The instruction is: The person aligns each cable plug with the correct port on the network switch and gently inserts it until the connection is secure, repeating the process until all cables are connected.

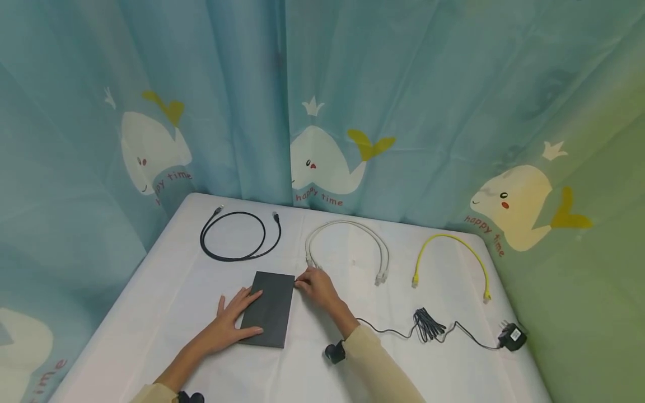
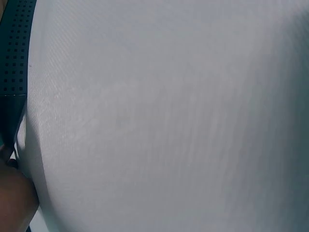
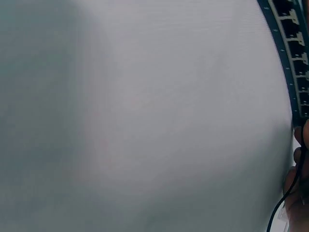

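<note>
A flat black network switch lies on the white table. Its row of ports shows at the edge of the right wrist view, and a perforated side in the left wrist view. My left hand rests on the switch's left part with its fingers spread. At the far right corner, my right hand pinches the plug end of a thin black power cord against the switch's side. The fingers hide the plug, so how deep it sits cannot be told. The cord runs right, through a bundle, to a power adapter.
Along the back of the table lie a black network cable, light grey network cables and a short yellow one. A blue and green curtain with whale prints hangs behind and beside the table.
</note>
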The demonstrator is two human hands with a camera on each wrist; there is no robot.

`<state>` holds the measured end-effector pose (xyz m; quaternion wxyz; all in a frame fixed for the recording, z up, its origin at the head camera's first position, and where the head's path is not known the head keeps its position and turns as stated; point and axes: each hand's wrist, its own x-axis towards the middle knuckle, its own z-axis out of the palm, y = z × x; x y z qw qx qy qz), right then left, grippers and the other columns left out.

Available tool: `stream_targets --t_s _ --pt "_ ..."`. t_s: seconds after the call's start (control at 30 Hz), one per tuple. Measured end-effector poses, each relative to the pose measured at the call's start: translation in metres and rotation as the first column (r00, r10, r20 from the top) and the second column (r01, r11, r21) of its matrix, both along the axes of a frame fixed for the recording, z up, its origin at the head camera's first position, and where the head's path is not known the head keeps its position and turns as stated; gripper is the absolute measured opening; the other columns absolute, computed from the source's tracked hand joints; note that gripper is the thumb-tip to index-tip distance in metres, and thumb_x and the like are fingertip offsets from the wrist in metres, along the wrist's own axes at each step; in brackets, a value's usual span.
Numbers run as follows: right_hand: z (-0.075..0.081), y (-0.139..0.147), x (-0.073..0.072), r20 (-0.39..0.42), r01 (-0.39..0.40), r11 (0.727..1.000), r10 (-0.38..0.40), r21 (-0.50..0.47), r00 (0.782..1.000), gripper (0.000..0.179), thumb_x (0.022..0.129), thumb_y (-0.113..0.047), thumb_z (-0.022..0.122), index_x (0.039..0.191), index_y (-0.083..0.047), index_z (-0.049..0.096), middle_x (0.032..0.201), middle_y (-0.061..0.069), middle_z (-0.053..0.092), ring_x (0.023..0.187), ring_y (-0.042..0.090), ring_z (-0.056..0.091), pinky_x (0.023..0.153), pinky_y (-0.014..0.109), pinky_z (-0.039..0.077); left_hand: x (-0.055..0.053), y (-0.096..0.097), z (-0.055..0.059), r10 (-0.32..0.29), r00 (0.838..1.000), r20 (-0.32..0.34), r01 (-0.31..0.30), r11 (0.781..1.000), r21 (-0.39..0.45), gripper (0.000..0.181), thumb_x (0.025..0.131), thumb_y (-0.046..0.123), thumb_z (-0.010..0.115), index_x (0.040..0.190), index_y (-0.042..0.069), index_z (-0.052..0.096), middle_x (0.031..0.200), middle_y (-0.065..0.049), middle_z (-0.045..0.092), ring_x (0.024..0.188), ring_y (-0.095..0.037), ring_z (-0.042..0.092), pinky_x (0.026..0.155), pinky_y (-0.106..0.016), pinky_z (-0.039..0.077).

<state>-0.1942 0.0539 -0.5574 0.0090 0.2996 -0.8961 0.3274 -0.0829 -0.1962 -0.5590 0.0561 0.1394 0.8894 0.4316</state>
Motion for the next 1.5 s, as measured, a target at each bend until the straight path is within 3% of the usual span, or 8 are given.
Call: stream_targets --t_s 0.3,0.6,0.83,0.97,1.13,1.33,1.5 --pt "0.002 0.001 0.000 0.078 0.015 0.999 -0.018 0.033 0.997 0.017 0.088 -0.015 0.067 0.101 -0.006 0.072 0.084 0.000 0.062 0.076 0.011 0.055 0.067 0.025 0.046 0.000 -0.004 -0.003 -0.025 1.000 -0.007 0.025 0.999 0.026 0.080 0.081 0.039 0.072 0.147 0.014 0.034 0.149 -0.022 0.021 0.136 -0.047 0.009 0.099 -0.064 -0.016" --pt "0.014 0.030 -0.004 0.040 0.036 0.999 -0.035 -0.035 0.999 0.019 0.089 -0.012 0.065 0.107 -0.007 0.069 0.086 -0.002 0.061 0.076 0.009 0.057 0.065 0.022 0.049 -0.004 -0.005 -0.001 -0.032 0.999 -0.018 0.032 0.999 0.009 0.080 0.082 0.040 0.071 0.147 0.014 0.032 0.149 -0.021 0.019 0.137 -0.045 0.009 0.099 -0.063 -0.017" --pt "0.038 0.073 -0.013 -0.040 0.110 0.991 -0.113 -0.071 0.993 0.018 0.090 -0.011 0.065 0.106 -0.008 0.070 0.082 -0.005 0.059 0.072 0.008 0.055 0.059 0.023 0.048 -0.010 -0.004 0.005 -0.063 0.998 -0.007 0.063 0.998 -0.022 0.081 0.085 0.039 0.068 0.149 0.012 0.026 0.150 -0.022 0.014 0.137 -0.046 0.005 0.098 -0.063 -0.018" --pt "0.044 0.112 -0.020 -0.083 0.201 0.978 -0.205 -0.049 0.975 0.016 0.090 -0.009 0.063 0.105 -0.007 0.070 0.085 0.000 0.060 0.074 0.011 0.056 0.062 0.027 0.049 -0.008 -0.003 0.003 -0.047 0.998 -0.041 0.047 0.999 -0.004 0.080 0.084 0.038 0.069 0.148 0.012 0.028 0.149 -0.023 0.017 0.136 -0.046 0.007 0.098 -0.064 -0.018" --pt "0.042 0.161 -0.017 -0.137 0.357 0.933 -0.348 0.046 0.927 0.017 0.093 -0.004 0.057 0.105 -0.002 0.069 0.089 0.008 0.059 0.075 0.019 0.053 0.062 0.035 0.047 0.000 -0.002 -0.004 -0.031 0.999 -0.035 0.032 0.999 0.012 0.080 0.083 0.039 0.070 0.148 0.012 0.030 0.149 -0.023 0.019 0.136 -0.046 0.008 0.098 -0.064 -0.017" --pt "0.027 0.210 -0.010 -0.149 0.431 0.890 -0.411 0.146 0.899 0.019 0.092 0.000 0.056 0.108 0.000 0.067 0.101 0.017 0.055 0.091 0.032 0.054 0.068 0.046 0.048 0.004 -0.002 -0.005 -0.039 0.999 -0.018 0.039 0.999 0.024 0.080 0.083 0.038 0.071 0.148 0.013 0.031 0.149 -0.022 0.019 0.137 -0.046 0.009 0.099 -0.063 -0.017" --pt "0.016 0.233 -0.010 -0.125 0.479 0.854 -0.462 0.204 0.878 0.023 0.091 0.004 0.054 0.110 0.001 0.066 0.106 0.022 0.053 0.099 0.039 0.053 0.073 0.051 0.048 0.002 0.000 -0.004 -0.045 0.999 -0.009 0.046 0.999 0.012 0.080 0.083 0.039 0.070 0.148 0.014 0.030 0.149 -0.022 0.019 0.137 -0.045 0.009 0.100 -0.061 -0.018"
